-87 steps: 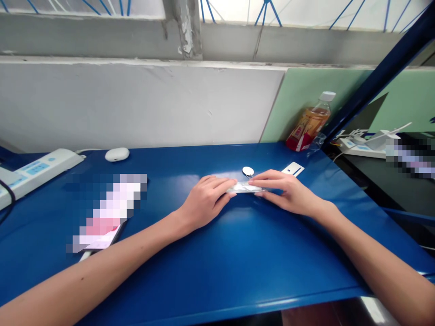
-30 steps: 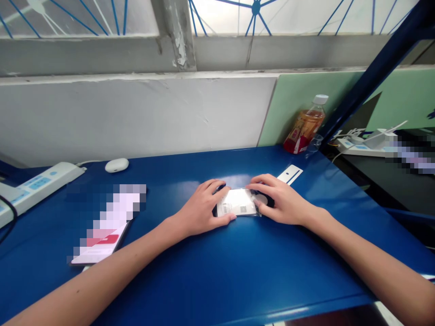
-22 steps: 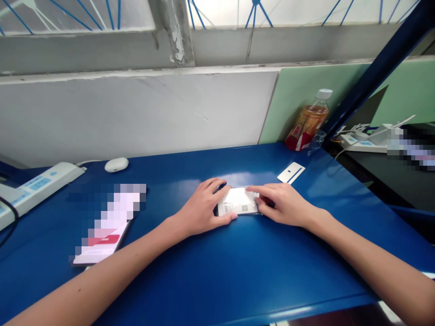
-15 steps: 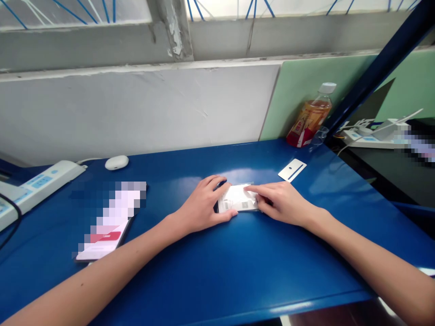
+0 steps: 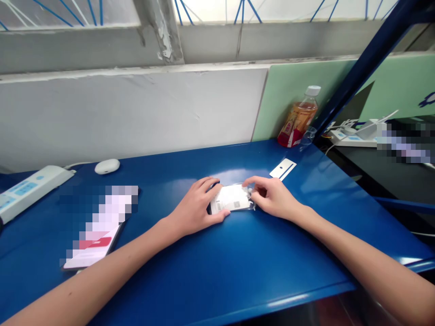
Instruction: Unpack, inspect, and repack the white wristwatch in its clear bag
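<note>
On the blue table lies a small flat packet (image 5: 231, 198), a white sheet with printed codes inside clear plastic. My left hand (image 5: 195, 206) grips its left end, thumb along the near edge and fingers over the far side. At the other end my right hand (image 5: 277, 197) pinches the clear plastic between thumb and bent index finger, where it looks crumpled. Just beyond my right hand rests a white card (image 5: 283, 169) with a dark stripe and a small hole. A phone (image 5: 98, 242) with a lit, partly blurred-out screen lies by my left forearm.
A white earbud case (image 5: 107, 166) and a white power strip (image 5: 37, 185) are at the left. A drink bottle (image 5: 299, 118) stands at the back right beside a slanted blue post (image 5: 367, 68). Past it is a black surface (image 5: 384, 170) with another power strip.
My right index finger has drawn back from the packet's top to a pinch at its right end, where the plastic now bunches up. My left hand keeps its hold. The view has shifted slightly.
</note>
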Available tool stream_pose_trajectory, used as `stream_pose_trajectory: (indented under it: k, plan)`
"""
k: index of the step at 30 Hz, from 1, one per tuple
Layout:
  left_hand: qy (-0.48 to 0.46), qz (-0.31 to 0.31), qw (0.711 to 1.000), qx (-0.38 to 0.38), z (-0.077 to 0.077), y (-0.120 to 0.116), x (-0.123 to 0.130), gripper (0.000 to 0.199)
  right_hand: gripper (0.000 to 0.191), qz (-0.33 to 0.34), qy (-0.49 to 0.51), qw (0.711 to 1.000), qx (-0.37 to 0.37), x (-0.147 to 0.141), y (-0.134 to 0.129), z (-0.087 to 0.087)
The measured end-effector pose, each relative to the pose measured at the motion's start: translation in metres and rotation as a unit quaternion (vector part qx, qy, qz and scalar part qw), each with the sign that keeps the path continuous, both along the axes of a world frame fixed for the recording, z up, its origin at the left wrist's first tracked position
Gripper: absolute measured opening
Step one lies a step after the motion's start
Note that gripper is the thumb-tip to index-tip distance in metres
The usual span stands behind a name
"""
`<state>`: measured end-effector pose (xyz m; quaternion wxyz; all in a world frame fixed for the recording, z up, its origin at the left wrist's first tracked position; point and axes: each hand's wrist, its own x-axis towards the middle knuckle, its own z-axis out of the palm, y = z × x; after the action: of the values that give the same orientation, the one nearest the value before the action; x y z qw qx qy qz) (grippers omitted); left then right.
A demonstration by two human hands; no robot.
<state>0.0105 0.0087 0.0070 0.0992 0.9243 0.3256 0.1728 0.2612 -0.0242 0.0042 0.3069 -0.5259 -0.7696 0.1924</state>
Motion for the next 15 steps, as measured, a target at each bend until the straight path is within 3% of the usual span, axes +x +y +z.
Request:
stream_pose_trajectory:
  k: [8, 15]
  plan:
    - [0.004, -0.005, 1.0, 0.011, 0.002, -0.001, 0.001, 0.053, 0.013, 0.011, -0.086, 0.991, 0.1, 0.016, 0.01, 0.004]
    - [0.016, -0.012, 0.999, 0.026, -0.001, -0.001, 0.001, 0.051, 0.026, 0.099, -0.092, 0.989, 0.057, 0.026, 0.017, 0.006]
